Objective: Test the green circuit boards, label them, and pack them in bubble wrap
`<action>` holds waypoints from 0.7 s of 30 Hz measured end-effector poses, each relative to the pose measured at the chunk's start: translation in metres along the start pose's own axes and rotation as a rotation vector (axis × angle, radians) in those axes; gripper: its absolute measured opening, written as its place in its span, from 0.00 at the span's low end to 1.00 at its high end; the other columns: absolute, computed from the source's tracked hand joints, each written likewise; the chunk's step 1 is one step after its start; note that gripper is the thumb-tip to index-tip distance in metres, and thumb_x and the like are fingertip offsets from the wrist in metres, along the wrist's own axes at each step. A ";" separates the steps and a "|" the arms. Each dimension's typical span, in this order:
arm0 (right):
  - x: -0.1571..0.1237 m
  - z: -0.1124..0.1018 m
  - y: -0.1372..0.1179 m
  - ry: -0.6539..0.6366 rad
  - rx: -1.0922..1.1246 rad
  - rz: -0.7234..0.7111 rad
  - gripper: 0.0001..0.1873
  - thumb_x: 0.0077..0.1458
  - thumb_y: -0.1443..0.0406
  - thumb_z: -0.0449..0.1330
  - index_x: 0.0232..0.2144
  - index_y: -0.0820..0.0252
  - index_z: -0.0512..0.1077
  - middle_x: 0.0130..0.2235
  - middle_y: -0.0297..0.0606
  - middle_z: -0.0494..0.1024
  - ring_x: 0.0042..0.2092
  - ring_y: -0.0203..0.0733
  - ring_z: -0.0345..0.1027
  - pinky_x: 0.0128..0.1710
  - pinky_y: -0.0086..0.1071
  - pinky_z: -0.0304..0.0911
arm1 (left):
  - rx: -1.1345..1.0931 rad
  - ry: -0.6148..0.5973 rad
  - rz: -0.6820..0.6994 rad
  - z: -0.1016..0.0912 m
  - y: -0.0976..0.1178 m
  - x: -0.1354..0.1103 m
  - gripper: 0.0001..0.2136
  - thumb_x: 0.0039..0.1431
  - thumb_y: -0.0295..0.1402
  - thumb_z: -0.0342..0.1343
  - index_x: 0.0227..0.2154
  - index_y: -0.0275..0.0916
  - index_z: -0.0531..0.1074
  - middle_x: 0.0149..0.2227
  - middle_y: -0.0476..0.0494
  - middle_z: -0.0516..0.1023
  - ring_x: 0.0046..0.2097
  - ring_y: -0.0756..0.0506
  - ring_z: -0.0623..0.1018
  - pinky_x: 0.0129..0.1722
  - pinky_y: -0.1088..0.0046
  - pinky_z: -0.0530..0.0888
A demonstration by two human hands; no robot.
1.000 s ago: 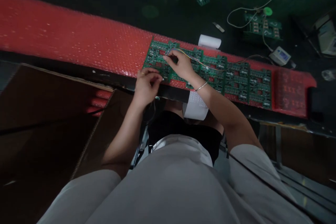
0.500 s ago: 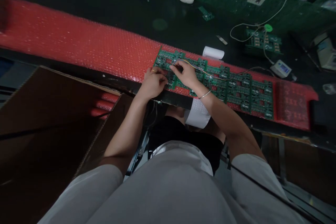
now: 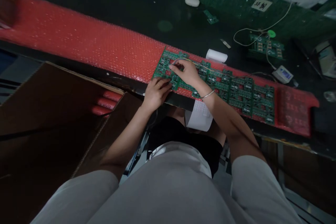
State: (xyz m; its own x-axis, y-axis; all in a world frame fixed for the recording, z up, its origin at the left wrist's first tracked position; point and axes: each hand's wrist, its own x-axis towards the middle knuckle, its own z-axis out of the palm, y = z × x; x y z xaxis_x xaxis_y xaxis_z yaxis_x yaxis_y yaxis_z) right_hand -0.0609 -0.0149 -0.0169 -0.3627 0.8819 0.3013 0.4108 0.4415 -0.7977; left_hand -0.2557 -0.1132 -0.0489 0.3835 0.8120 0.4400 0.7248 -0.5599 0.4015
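Observation:
A row of green circuit boards (image 3: 240, 92) lies on red bubble wrap (image 3: 105, 47) along the bench. My left hand (image 3: 155, 92) rests at the near corner of the leftmost board (image 3: 163, 63), its fingers stretched out over the edge. Above that same board, my right hand (image 3: 187, 72) pinches the end of some thin wires (image 3: 193, 61). The wires trail right over the boards towards a small white meter (image 3: 283, 74) with a lit display. What the wire tip touches is too small to make out.
Behind the boards stands a white paper roll (image 3: 216, 56). Another circuit board (image 3: 267, 46) with a white cable sits at the back right. An open cardboard box (image 3: 49, 112) with red bubble-wrap rolls (image 3: 106, 101) is at my left. A white strip (image 3: 199, 117) hangs off the front edge.
My left hand has gone from pinching near the board's lower part to lying with fingers extended over its near edge. The right hand keeps its pinch on the wires. The view has shifted slightly.

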 end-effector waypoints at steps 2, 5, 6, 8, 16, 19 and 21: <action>0.009 0.002 -0.004 -0.018 -0.031 -0.011 0.23 0.66 0.45 0.59 0.34 0.58 0.76 0.36 0.39 0.81 0.40 0.43 0.74 0.45 0.38 0.70 | -0.002 0.018 -0.001 0.003 -0.001 0.000 0.12 0.72 0.40 0.55 0.47 0.43 0.82 0.56 0.38 0.80 0.58 0.35 0.75 0.55 0.50 0.72; 0.021 0.006 -0.006 -0.047 -0.074 -0.050 0.13 0.67 0.56 0.59 0.36 0.58 0.77 0.39 0.39 0.82 0.41 0.44 0.75 0.46 0.38 0.70 | -0.014 0.024 -0.014 0.004 0.000 0.001 0.12 0.72 0.40 0.56 0.47 0.43 0.82 0.55 0.38 0.81 0.58 0.35 0.75 0.55 0.50 0.72; 0.024 0.008 -0.006 -0.065 -0.083 -0.067 0.11 0.67 0.59 0.59 0.37 0.58 0.77 0.40 0.40 0.83 0.42 0.44 0.76 0.47 0.39 0.71 | -0.023 0.021 -0.024 0.004 0.001 0.001 0.11 0.72 0.40 0.56 0.47 0.44 0.82 0.55 0.39 0.81 0.58 0.35 0.75 0.55 0.50 0.72; 0.028 0.012 -0.004 -0.106 -0.098 -0.098 0.08 0.66 0.63 0.58 0.37 0.57 0.77 0.44 0.41 0.83 0.46 0.45 0.77 0.51 0.41 0.71 | -0.044 0.014 -0.046 0.004 0.003 0.000 0.11 0.71 0.39 0.56 0.47 0.44 0.82 0.56 0.38 0.80 0.59 0.34 0.75 0.56 0.49 0.72; 0.031 0.014 -0.005 -0.199 -0.175 -0.120 0.10 0.67 0.64 0.56 0.39 0.56 0.78 0.46 0.42 0.82 0.52 0.49 0.75 0.60 0.46 0.67 | -0.074 0.034 -0.050 0.004 0.011 -0.006 0.14 0.70 0.39 0.57 0.53 0.41 0.79 0.59 0.35 0.78 0.61 0.34 0.73 0.61 0.46 0.69; 0.031 0.012 -0.007 -0.216 -0.190 -0.133 0.09 0.66 0.66 0.56 0.39 0.56 0.78 0.46 0.43 0.82 0.52 0.50 0.75 0.60 0.47 0.66 | -0.065 0.048 -0.029 0.004 0.012 -0.008 0.16 0.70 0.41 0.56 0.54 0.39 0.78 0.58 0.34 0.78 0.61 0.34 0.73 0.61 0.47 0.69; 0.031 0.012 -0.008 -0.230 -0.202 -0.137 0.09 0.66 0.67 0.57 0.38 0.56 0.77 0.46 0.42 0.82 0.52 0.50 0.75 0.61 0.47 0.65 | -0.058 0.044 -0.038 0.005 0.013 -0.007 0.16 0.70 0.41 0.55 0.54 0.39 0.78 0.58 0.35 0.78 0.60 0.34 0.73 0.61 0.47 0.69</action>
State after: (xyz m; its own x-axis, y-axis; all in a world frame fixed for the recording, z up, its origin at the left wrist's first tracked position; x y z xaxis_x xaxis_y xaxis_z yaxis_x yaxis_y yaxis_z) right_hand -0.0854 0.0068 -0.0077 -0.5960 0.7616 0.2546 0.4941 0.5977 -0.6313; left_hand -0.2465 -0.1256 -0.0510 0.3303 0.8255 0.4577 0.7031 -0.5387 0.4641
